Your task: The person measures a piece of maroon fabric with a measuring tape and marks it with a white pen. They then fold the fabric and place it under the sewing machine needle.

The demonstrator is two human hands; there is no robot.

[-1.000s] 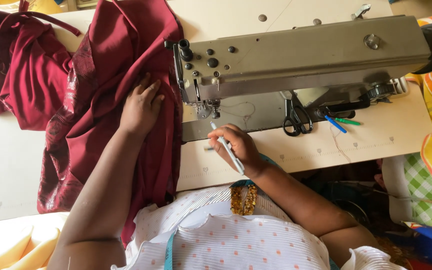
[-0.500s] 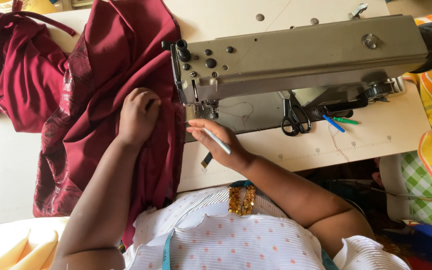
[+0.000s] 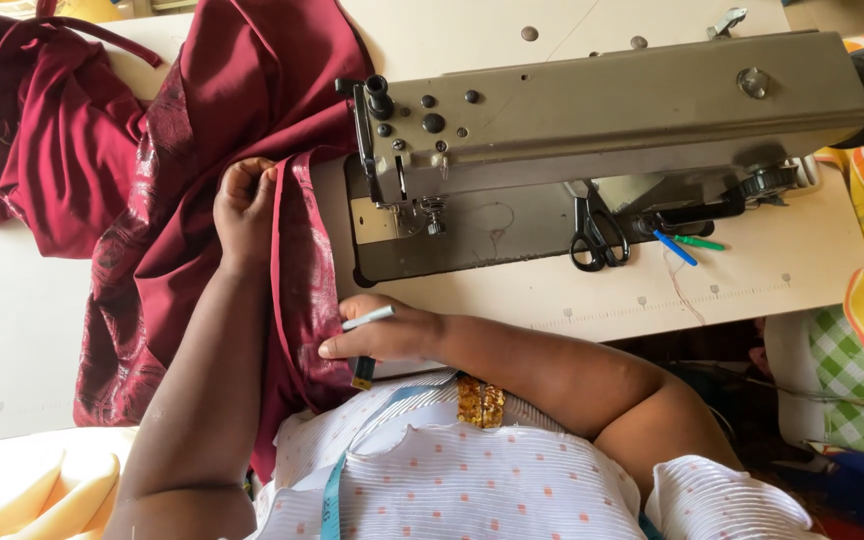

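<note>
Gripping the folded edge of the dark red satin fabric [image 3: 202, 150], the left hand [image 3: 244, 205] is closed tight on the cloth just left of the grey industrial sewing machine [image 3: 612, 110]. The right hand [image 3: 382, 335] pinches the same edge lower down, near the table's front, with a slim white pen [image 3: 368, 318] tucked between its fingers. Black-handled scissors [image 3: 597, 235] lie on the machine bed, well apart from both hands.

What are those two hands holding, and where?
Left hand pinches the maroon fabric by its folded edge; right hand grips the same edge lower, a pen between its fingers.
</note>
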